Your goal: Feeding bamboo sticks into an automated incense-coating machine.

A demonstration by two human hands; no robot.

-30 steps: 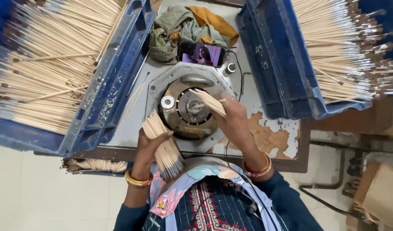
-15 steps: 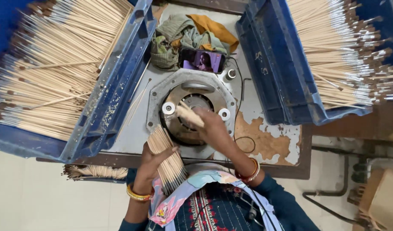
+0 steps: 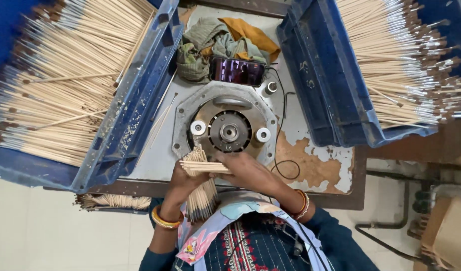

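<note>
- Sticks fill our view: a bundle of thin wooden sticks (image 3: pixel 201 186) stands nearly upright in our left hand (image 3: pixel 182 176), whose grip is closed around it near the desk's front edge.
- We see our right hand (image 3: pixel 248 170) just beside the left, its grip closed on a few sticks (image 3: pixel 205 167) laid crosswise over the top of the bundle.
- Both hands sit directly in front of a round metal machine plate (image 3: pixel 225 131) with two small white rollers, mounted on the desk (image 3: pixel 310 165).
- We note gold bangles (image 3: pixel 165 221) on the left wrist and red and gold ones on the right.
- A blue crate (image 3: pixel 130 120) heaped with pale sticks tilts at our left; a second blue crate (image 3: pixel 325 95) of dark-tipped sticks stands at our right.
- Behind the plate we see a phone (image 3: pixel 238 71) leaning against crumpled cloth (image 3: pixel 210 45).
- Another small pile of sticks (image 3: pixel 115 201) lies below the desk edge, left of our left arm.
</note>
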